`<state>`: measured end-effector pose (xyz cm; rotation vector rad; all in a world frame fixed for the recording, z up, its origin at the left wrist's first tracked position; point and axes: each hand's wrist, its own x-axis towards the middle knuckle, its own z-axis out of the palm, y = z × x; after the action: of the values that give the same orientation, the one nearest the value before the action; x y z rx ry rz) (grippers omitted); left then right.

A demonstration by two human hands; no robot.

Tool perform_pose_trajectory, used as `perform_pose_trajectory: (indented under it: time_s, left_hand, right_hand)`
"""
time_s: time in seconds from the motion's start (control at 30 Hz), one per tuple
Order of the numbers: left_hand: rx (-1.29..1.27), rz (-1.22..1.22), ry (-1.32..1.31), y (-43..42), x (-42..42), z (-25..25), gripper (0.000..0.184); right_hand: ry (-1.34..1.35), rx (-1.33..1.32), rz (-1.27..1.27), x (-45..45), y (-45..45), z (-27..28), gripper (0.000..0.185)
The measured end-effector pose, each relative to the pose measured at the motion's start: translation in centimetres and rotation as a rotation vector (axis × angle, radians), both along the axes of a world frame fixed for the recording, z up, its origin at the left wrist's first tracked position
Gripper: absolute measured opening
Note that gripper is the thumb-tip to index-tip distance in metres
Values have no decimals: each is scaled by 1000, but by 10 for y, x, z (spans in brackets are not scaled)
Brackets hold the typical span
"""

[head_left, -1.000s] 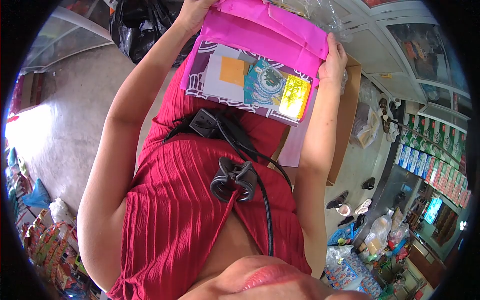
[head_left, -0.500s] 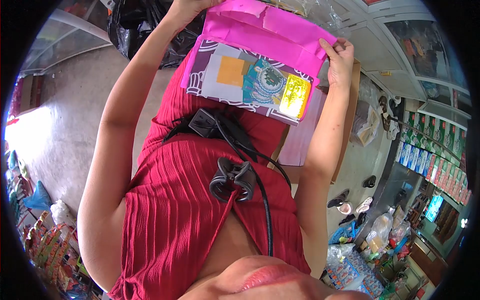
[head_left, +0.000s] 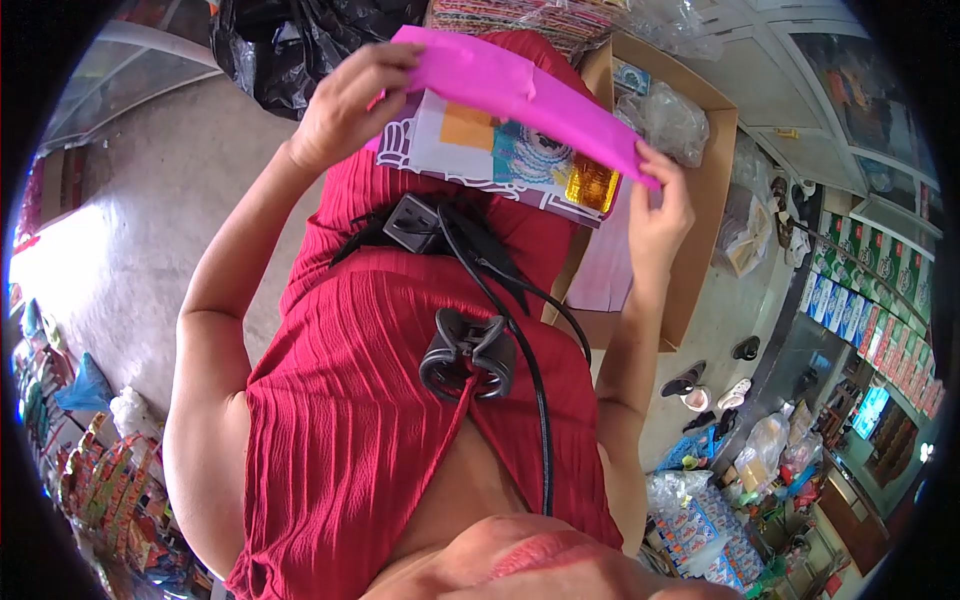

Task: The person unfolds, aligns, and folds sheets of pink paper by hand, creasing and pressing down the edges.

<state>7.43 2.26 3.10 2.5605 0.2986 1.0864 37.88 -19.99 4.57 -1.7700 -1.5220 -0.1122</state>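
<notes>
A bright pink sheet (head_left: 520, 85) stretches across my lap, its far flap folded toward me over a layered pile of papers. My left hand (head_left: 355, 105) pinches the sheet's left end. At the right end, my right hand (head_left: 662, 205) grips the corner between thumb and fingers. Under the flap lies a dark purple sheet (head_left: 395, 145) with white line patterns. On it rest a pale grey sheet (head_left: 428, 150), an orange square (head_left: 466, 128), teal patterned paper (head_left: 520, 160) and a shiny gold piece (head_left: 592, 186). The flap hides their upper parts.
An open cardboard box (head_left: 700, 230) stands at my right, holding a clear plastic bag (head_left: 675, 125) and pale pink sheets (head_left: 603, 265). A black plastic bag (head_left: 285, 50) lies ahead on the left. Stacked colourful papers (head_left: 520, 22) lie beyond my knees. Shoes (head_left: 695, 398) sit on the floor.
Both hands have brought the pink sheet's far flap down toward me, so it now covers the top of the papers. My left hand came nearer, and more of the box shows.
</notes>
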Motion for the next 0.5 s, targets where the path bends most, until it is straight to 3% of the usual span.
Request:
perform_pose_trajectory:
  time_s: [0.17, 0.27, 0.4, 0.5]
  left_hand:
    - [37, -150, 132, -20, -21, -17, 30]
    - [2, -262, 229, -25, -27, -22, 40]
    - [-10, -277, 263, -27, -31, -24, 45]
    - [-3, -253, 257, -30, -31, -25, 47]
  right_hand:
    - [31, -163, 28, -21, -33, -34, 19]
    - [22, -213, 91, -19, -41, -35, 35]
    - [-3, -304, 144, -18, -45, -27, 54]
    - [-1, -279, 141, -19, -48, -32, 52]
